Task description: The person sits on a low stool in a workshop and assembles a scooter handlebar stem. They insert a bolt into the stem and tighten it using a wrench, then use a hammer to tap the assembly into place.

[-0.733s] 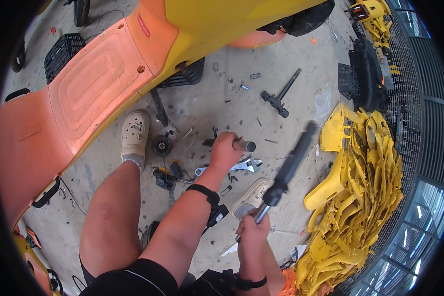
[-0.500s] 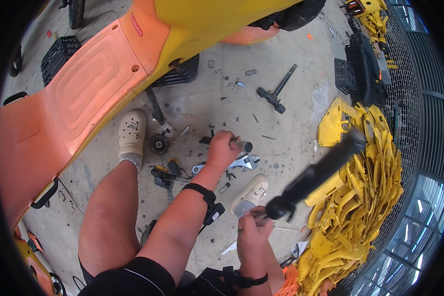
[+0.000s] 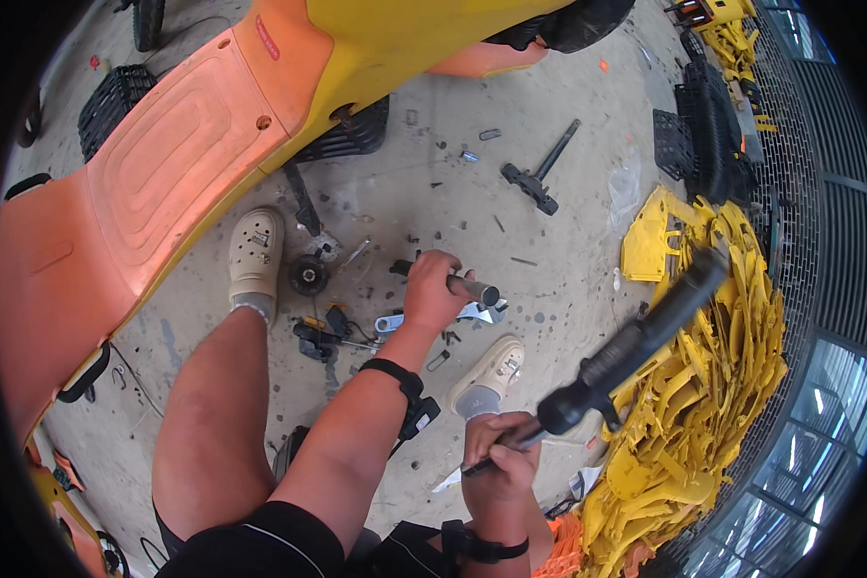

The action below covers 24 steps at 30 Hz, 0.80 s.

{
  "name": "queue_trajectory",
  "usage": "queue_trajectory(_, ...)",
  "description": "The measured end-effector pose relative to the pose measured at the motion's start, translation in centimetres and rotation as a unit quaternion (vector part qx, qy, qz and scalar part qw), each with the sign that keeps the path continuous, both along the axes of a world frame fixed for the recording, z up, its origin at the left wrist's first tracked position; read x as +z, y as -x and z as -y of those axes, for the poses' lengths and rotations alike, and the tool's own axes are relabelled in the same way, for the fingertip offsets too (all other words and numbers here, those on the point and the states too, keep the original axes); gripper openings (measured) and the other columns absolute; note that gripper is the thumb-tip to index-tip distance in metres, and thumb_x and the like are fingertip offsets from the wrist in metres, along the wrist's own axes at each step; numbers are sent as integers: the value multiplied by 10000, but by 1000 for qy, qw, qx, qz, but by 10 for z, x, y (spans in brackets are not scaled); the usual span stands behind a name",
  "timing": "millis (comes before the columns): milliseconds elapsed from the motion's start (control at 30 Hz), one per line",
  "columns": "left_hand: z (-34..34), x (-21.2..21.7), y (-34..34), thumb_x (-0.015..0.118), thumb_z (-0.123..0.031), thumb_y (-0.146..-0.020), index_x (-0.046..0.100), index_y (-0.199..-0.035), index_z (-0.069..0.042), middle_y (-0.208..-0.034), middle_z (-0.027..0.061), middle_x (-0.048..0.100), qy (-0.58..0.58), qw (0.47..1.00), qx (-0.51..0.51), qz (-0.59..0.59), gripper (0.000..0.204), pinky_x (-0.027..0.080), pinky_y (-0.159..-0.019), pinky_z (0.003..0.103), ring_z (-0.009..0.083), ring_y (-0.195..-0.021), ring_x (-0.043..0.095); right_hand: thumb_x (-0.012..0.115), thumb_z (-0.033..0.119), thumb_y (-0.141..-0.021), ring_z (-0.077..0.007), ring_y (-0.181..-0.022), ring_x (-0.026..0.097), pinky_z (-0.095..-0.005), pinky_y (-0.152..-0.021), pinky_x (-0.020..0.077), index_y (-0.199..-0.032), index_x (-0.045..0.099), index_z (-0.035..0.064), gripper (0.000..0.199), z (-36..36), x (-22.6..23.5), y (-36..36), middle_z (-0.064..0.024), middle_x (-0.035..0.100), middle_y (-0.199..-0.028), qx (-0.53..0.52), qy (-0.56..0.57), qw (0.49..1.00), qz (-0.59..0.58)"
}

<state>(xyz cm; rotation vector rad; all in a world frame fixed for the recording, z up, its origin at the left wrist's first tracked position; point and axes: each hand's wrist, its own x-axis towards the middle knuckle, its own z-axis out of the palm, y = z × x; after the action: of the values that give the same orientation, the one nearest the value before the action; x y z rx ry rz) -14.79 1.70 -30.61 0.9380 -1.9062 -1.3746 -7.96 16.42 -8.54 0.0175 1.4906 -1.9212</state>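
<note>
My left hand (image 3: 435, 292) is closed around a short metal bar (image 3: 477, 291) with a round, flat end, above the floor. A dark piece shows on the far side of this fist; I cannot tell whether it belongs to the bar. My right hand (image 3: 503, 457) grips the thin silver rod of a long black shock absorber (image 3: 618, 352), which slants up to the right over yellow plastic pieces. Just below the left hand, an adjustable wrench (image 3: 391, 323) lies partly hidden on the floor. A dark power tool (image 3: 320, 337) rests to its left.
A yellow and orange scooter body (image 3: 178, 159) fills the upper left. Yellow plastic panels (image 3: 694, 414) are heaped along the right. A black fork clamp with a stem (image 3: 538, 183) lies ahead, and a small round wheel-like part (image 3: 308, 275) sits near my left shoe (image 3: 255, 258).
The shock absorber has shifted slightly right, and more of its silver rod shows in my right hand. The bar in my left hand has tilted a little and its end sits slightly lower.
</note>
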Motion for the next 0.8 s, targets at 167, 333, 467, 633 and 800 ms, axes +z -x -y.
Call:
queue_trajectory(167, 3, -19, -20, 719, -32, -706, 614, -994, -48, -1023, 139, 656, 25, 999, 20, -8, 308, 501, -872, 431, 362, -989, 606, 672, 188, -868, -193, -531, 533, -342, -486, 477, -1189, 455, 50, 411, 1, 9, 1, -56, 479, -709, -112, -44, 993, 17)
queue_trajectory(333, 3, -17, -18, 780, -66, -677, 611, -1048, -58, -1076, 130, 651, -100, 994, -7, 34, 407, 477, -914, 453, 348, -1046, 603, 650, 255, -937, -167, -442, 490, -334, -439, 462, -1124, 489, 43, 325, -27, -24, -2, -56, 481, -658, -32, 141, 979, 146)
queue_trajectory(467, 0, -27, -23, 794, -86, -676, 603, -1089, -59, -1147, 132, 625, -42, 996, 9, 78, 455, 447, -956, 472, 347, -1102, 581, 640, 222, -890, -236, -587, 538, -418, -574, 495, -1044, 515, 36, 272, -6, 2, 6, -81, 473, -635, 5, 6, 983, 183)
queue_trajectory(633, 4, -7, -24, 738, -50, -698, 610, -1053, -75, -1245, 159, 549, 93, 987, 80, 101, 378, 496, -906, 469, 376, -1077, 569, 637, 142, -898, -198, -493, 492, -352, -487, 452, -977, 499, 20, 201, -1, -17, 5, -68, 475, -639, -28, -278, 938, 206)
queue_trajectory(800, -3, -23, -18, 759, -74, -715, 630, -1083, -119, -1307, 144, 528, -89, 993, 63, 50, 392, 530, -888, 470, 388, -1083, 599, 672, 164, -891, -189, -459, 496, -318, -461, 432, -834, 510, -3, 240, -9, -27, -6, -67, 469, -538, 47, -175, 974, 136)
